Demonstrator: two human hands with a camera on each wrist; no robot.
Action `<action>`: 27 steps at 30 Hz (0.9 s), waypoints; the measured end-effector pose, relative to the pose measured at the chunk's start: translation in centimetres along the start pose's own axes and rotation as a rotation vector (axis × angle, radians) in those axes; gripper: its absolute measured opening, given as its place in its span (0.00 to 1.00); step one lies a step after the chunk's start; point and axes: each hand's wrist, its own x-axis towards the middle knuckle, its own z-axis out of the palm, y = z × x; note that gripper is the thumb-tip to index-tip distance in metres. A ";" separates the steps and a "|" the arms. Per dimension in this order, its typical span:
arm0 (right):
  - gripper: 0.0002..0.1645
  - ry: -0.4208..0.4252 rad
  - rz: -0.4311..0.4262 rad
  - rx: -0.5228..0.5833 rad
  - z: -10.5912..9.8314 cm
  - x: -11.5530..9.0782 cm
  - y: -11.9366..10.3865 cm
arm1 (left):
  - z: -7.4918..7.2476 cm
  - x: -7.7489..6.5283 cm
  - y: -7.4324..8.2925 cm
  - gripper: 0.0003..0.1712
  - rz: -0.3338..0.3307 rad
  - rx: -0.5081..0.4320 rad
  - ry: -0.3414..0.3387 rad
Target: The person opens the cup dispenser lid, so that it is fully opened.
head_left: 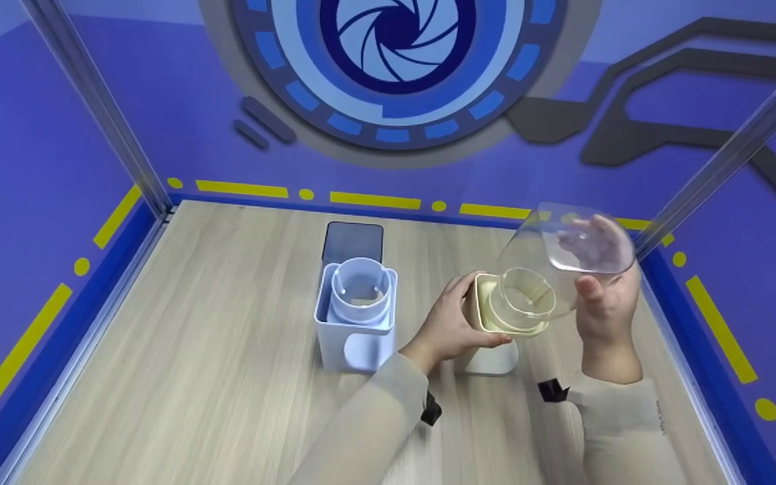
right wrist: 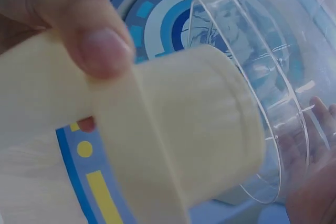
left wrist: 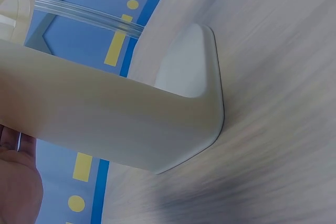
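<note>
My left hand (head_left: 452,323) grips the upper part of a cream dispenser base (left wrist: 105,108), thumb along its front rim. The base is tilted, and its flat foot (left wrist: 184,72) is down at the tabletop in the left wrist view. A round cream collar (right wrist: 205,124) rises from its top. My right hand (head_left: 610,303) holds a clear plastic container (head_left: 526,232) by its closed end, thumb and fingers around the wall. The container's open rim faces the collar at close range; whether they touch I cannot tell.
Left of my hands stands a light blue dispenser base (head_left: 334,343) of similar shape, with a round collar (head_left: 361,310) on top. Directly behind it is a dark translucent squarish container (head_left: 353,241). Blue patterned walls (head_left: 159,121) and metal posts (head_left: 102,108) bound the wooden table (head_left: 179,350).
</note>
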 end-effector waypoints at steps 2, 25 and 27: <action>0.53 0.005 -0.015 0.021 -0.1 0.6 -0.5 | 0.0 0.0 0.0 0.67 0.003 -0.008 0.003; 0.46 0.087 -0.065 0.097 -5.5 1.9 -4.6 | 0.1 0.0 0.1 0.67 0.011 -0.045 0.000; 0.45 0.074 -0.060 0.104 -6.1 1.7 -4.6 | 0.1 -0.1 0.0 0.68 0.012 -0.048 0.003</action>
